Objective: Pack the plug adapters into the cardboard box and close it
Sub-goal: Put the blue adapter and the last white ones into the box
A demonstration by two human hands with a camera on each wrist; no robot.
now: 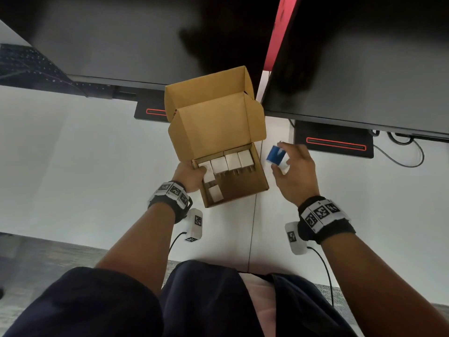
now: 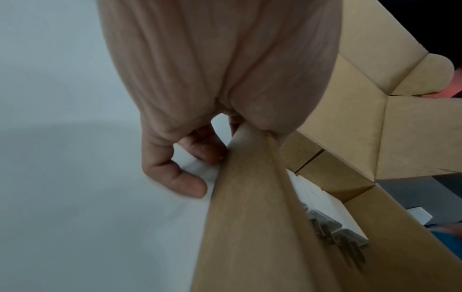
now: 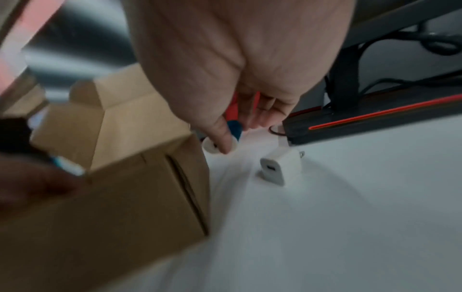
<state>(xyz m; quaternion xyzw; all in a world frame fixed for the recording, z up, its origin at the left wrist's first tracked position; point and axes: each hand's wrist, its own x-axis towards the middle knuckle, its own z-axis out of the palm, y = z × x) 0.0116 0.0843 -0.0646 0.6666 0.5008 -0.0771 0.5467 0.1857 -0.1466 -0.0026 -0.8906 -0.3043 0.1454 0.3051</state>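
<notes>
Gripped at its left wall by the left hand (image 1: 190, 175), thumb inside over the rim and fingers (image 2: 175, 177) curled against the outside: the open brown cardboard box (image 1: 261, 177), standing on the white desk (image 1: 73, 154) with its lid flaps raised toward the monitors. Pinched between thumb and fingers of the right hand (image 1: 295, 175), just right of the box and above the desk: a blue-and-white plug adapter (image 1: 275, 155). Behind the box, two large dark monitors (image 1: 121, 40) on black bases with red light strips (image 1: 336, 143), cables trailing at the right. Inside the box, a row of white square plug adapters (image 1: 232, 161) along the far wall, prongs toward the near side, and two more white ones (image 1: 215, 193) stacked down the left wall, near the left thumb. On the desk in the right wrist view, one small white plug adapter (image 3: 280, 170) lying loose, apart from the box and near a monitor base. Black wristbands with printed marker tags (image 1: 320, 212) on both wrists.
</notes>
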